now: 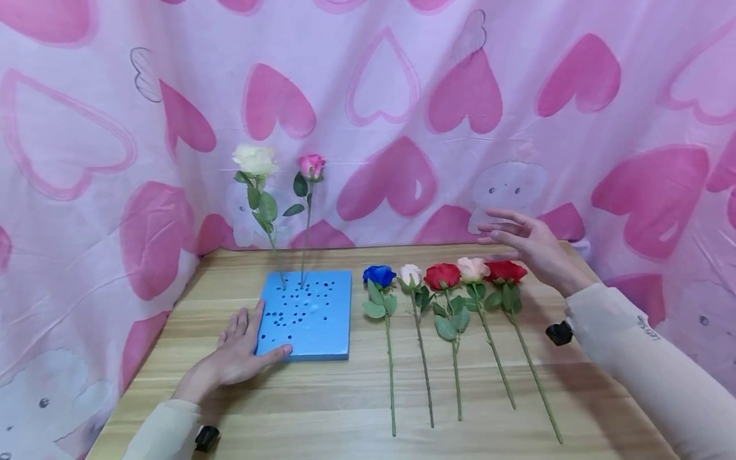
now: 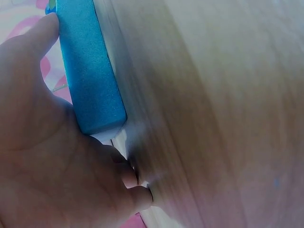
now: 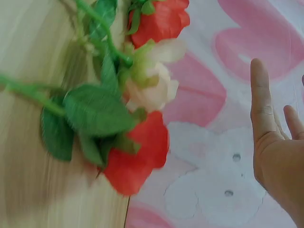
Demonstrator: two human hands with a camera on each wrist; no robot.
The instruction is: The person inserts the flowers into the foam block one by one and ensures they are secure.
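Note:
My left hand (image 1: pixel 244 348) rests at the near left corner of a blue foam block (image 1: pixel 333 338), thumb on its near edge and fingers along its left side. In the left wrist view the hand (image 2: pixel 52 166) touches the block's side (image 2: pixel 90 71). The block's top has many small holes. A white rose (image 1: pixel 255 160) and a pink rose (image 1: pixel 312 166) stand upright in its far part. My right hand (image 1: pixel 531 246) hovers, fingers extended and holding nothing, above and beyond the rightmost red rose (image 1: pixel 506 271). This rose also shows in the right wrist view.
Right of the block, several roses lie in a row, stems toward me: a blue rose (image 1: pixel 379 276), a pale pink rose (image 1: pixel 411 275), a red rose (image 1: pixel 443 276) and a peach rose (image 1: pixel 473 269). A heart-print curtain (image 1: pixel 322 57) hangs behind the wooden table (image 1: pixel 339 396).

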